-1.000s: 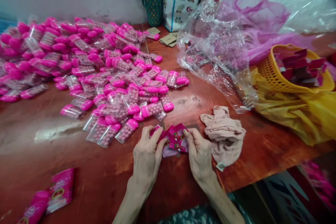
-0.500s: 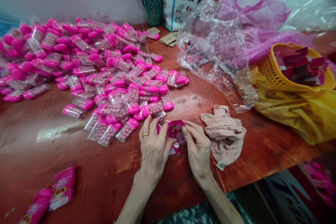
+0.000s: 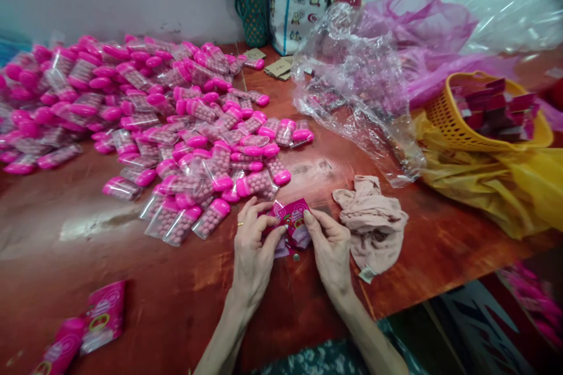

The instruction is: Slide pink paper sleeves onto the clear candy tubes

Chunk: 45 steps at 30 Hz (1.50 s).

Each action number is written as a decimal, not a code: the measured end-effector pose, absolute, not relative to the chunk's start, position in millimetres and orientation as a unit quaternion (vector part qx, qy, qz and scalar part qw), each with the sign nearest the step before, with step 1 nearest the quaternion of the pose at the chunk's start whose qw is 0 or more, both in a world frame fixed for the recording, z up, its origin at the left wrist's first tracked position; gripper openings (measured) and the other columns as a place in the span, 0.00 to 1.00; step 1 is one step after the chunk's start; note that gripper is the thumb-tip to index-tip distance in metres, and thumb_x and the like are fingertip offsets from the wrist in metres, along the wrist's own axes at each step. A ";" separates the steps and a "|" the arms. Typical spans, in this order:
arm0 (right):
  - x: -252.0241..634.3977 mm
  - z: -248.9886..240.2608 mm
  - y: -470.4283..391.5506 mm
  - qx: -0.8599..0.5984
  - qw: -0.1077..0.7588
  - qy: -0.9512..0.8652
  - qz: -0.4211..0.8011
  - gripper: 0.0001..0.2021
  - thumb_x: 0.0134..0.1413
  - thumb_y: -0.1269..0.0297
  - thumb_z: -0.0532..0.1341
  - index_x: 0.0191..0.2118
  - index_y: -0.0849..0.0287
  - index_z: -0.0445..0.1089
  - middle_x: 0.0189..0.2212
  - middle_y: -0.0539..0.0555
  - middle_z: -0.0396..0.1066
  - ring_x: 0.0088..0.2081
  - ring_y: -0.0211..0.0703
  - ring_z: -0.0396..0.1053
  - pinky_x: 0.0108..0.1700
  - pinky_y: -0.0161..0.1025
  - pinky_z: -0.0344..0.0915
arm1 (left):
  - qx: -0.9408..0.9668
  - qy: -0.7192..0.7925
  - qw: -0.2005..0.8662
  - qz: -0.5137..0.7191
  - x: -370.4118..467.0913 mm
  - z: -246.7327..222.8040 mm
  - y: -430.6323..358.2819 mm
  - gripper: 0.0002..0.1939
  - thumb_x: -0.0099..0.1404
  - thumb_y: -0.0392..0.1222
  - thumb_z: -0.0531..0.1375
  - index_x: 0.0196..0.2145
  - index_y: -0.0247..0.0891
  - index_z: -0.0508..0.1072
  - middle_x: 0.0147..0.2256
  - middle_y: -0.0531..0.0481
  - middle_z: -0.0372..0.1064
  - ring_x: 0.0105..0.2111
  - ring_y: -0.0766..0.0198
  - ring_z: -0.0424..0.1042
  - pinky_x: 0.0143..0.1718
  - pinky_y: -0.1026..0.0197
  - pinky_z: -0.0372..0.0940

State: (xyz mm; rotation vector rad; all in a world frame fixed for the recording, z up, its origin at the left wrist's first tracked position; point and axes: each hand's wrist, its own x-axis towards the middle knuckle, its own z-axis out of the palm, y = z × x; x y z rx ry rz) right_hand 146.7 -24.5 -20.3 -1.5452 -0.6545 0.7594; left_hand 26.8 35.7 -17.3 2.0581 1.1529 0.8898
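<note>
Between my hands is a printed magenta packaging sleeve [image 3: 297, 217], spread at its folds. My left hand [image 3: 255, 246], with a ring on one finger, pinches its left side. The thumb and fingers of my right hand [image 3: 329, 246] grip its right edge. A small round silvery piece [image 3: 296, 257] lies on the table just below the sleeve. Beyond my left hand, clear containers with pink caps, filled with pink balls, form a large heap; the nearest container [image 3: 211, 218] lies close to my fingers. Beside my right hand rests a crumpled beige cloth [image 3: 373, 222].
Two printed magenta packs, one of them this pack [image 3: 104, 315], lie at the lower left. A yellow basket [image 3: 444, 111] of dark red pieces stands on a yellow plastic bag [image 3: 488, 187] at right. Clear plastic wrap [image 3: 352, 82] and a white bag [image 3: 294, 6] are farther back.
The magenta sleeve has been opened out wider between my fingers and shows more of its printed face. The small round piece is now visible below it. The view has shifted slightly.
</note>
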 end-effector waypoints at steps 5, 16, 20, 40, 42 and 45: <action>152.3 -19.4 -25.0 -0.679 0.614 -0.261 0.305 0.11 0.57 0.61 0.56 0.34 0.61 0.73 0.21 0.47 0.65 0.24 0.35 0.60 0.26 0.31 0.58 | 0.804 0.430 0.295 0.287 19.5 -18.1 40.4 0.09 0.53 0.35 0.64 0.33 0.40 0.69 0.46 0.44 0.65 0.54 0.50 0.57 0.53 0.44 0.54; 153.3 -21.8 -24.8 -0.689 0.632 -0.260 0.241 0.10 0.56 0.62 0.56 0.34 0.60 0.71 0.33 0.51 0.71 0.35 0.41 0.65 0.40 0.35 0.61 | 0.874 0.385 0.181 0.234 20.4 -15.3 32.2 0.16 0.53 0.40 0.64 0.39 0.37 0.64 0.51 0.37 0.58 0.58 0.45 0.51 0.54 0.41 0.53; 154.5 -24.8 -27.3 -0.701 0.614 -0.258 0.254 0.11 0.57 0.61 0.54 0.33 0.61 0.71 0.25 0.49 0.67 0.28 0.38 0.64 0.32 0.33 0.61 | 0.853 0.386 0.194 0.294 17.7 -10.4 33.8 0.06 0.56 0.38 0.62 0.31 0.39 0.67 0.44 0.43 0.63 0.52 0.50 0.58 0.50 0.45 0.59; 146.6 0.7 -43.9 -0.634 0.607 -0.246 0.410 0.12 0.56 0.59 0.57 0.30 0.61 0.71 0.19 0.47 0.64 0.22 0.35 0.59 0.24 0.32 0.58 | 0.646 0.444 0.510 0.353 23.6 10.7 27.8 0.13 0.55 0.43 0.62 0.39 0.38 0.75 0.38 0.46 0.71 0.38 0.56 0.69 0.38 0.57 0.63; 141.4 4.0 -43.4 -0.628 0.595 -0.261 0.428 0.12 0.56 0.59 0.57 0.29 0.61 0.71 0.19 0.47 0.64 0.21 0.35 0.59 0.24 0.31 0.57 | 0.573 0.452 0.586 0.351 28.9 12.2 23.9 0.09 0.54 0.40 0.63 0.35 0.39 0.77 0.34 0.49 0.72 0.33 0.60 0.69 0.33 0.62 0.63; 133.6 5.9 -41.2 -0.630 0.578 -0.287 0.433 0.10 0.55 0.60 0.58 0.32 0.60 0.73 0.23 0.48 0.69 0.25 0.36 0.63 0.27 0.32 0.60 | 0.482 0.459 0.626 0.407 30.1 7.6 19.0 0.04 0.54 0.36 0.63 0.29 0.40 0.78 0.29 0.52 0.73 0.31 0.65 0.68 0.34 0.65 0.63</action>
